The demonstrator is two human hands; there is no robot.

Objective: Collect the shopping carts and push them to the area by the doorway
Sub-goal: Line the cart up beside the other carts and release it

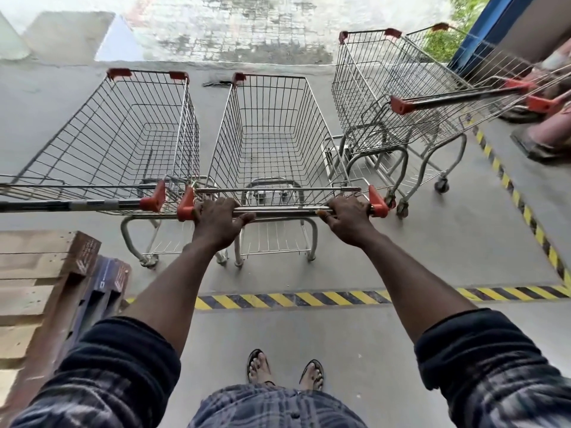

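Note:
A wire shopping cart point(272, 125) with orange corner caps stands straight ahead of me on the grey floor. My left hand point(216, 219) grips the left end of its handle bar point(284, 211) and my right hand point(347, 217) grips the right end. A second cart point(123, 128) stands close beside it on the left, its handle level with mine. At the right, two nested carts point(386, 97) stand at an angle, and another person's hand point(556, 72) is at their handle.
Wooden pallets point(40, 288) are stacked at my lower left. Yellow-black hazard tape point(309, 299) runs across the floor behind the carts and up the right side. A blue door frame point(482, 35) and a worn outdoor pavement point(231, 26) lie ahead.

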